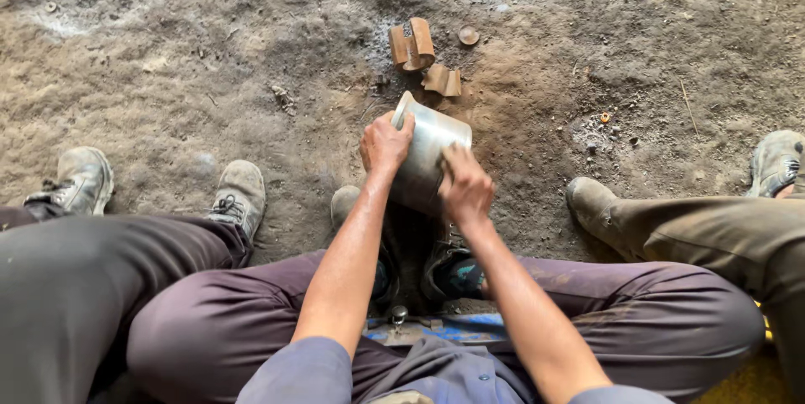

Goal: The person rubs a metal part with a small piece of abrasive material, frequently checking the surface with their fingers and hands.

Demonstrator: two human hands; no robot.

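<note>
The shiny metal tube (pixel 426 159) leans on my shoes so it stays put, my left hand (pixel 385 143) gripping its rim and my right hand (pixel 466 188) pressing its side.

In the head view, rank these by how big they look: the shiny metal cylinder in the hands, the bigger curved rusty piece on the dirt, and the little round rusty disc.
1. Shiny metal cylinder, though it is nearer the camera.
2. Curved rusty piece.
3. Small round rusty disc.

Rusty curved scraps (pixel 412 45) + small disc (pixel 468 35) on dirt floor (pixel 210 60) by top edge; others' boots (pixel 239 194) at left, right.
</note>
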